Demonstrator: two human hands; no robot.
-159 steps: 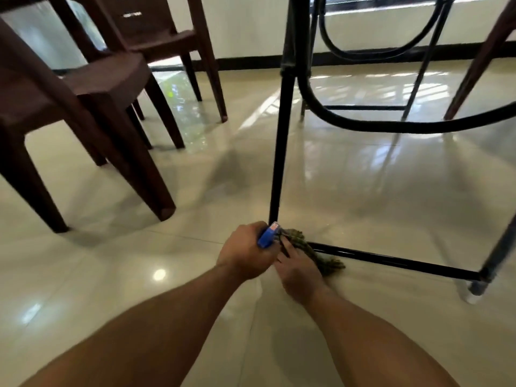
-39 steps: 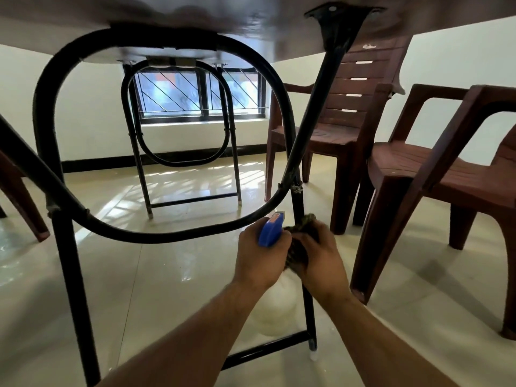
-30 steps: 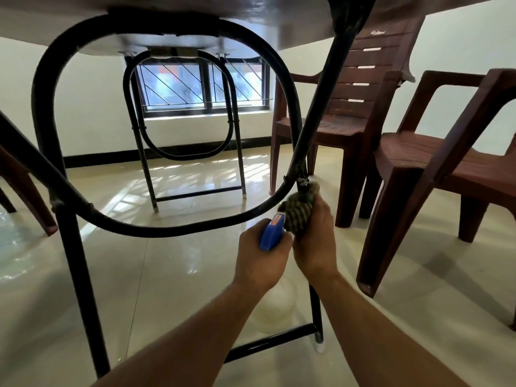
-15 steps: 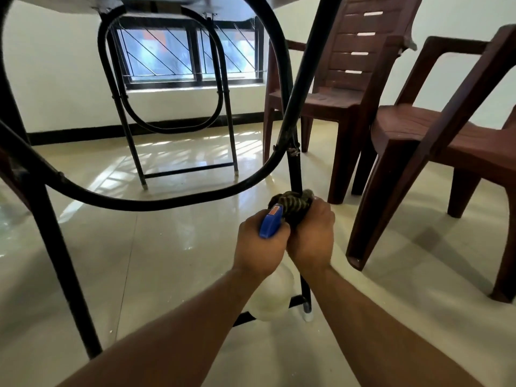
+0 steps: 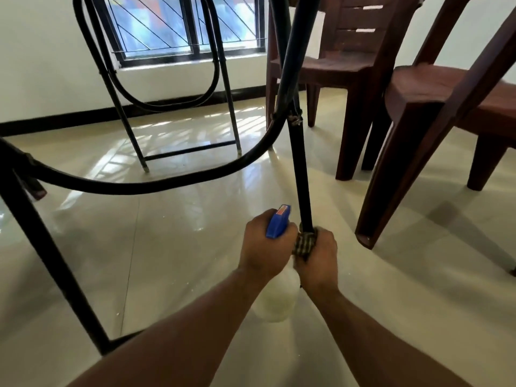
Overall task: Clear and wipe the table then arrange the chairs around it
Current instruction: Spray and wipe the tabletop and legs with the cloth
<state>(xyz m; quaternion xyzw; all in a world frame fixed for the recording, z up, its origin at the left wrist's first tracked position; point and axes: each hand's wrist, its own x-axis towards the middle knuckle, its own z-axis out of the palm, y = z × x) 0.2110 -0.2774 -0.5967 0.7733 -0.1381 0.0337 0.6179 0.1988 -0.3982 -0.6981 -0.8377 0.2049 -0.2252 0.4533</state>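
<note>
The right hand [image 5: 317, 256] has its grip closed round a cloth [image 5: 305, 243] wrapped on the counter's upright black leg [image 5: 301, 177], low near the floor; the leg rises straight above. The left hand [image 5: 265, 247], close alongside, clasps a spray bottle [image 5: 276, 222].

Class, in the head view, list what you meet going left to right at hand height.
First the black table leg → left hand holding the spray bottle → cloth → right hand → brown chair leg.
</note>
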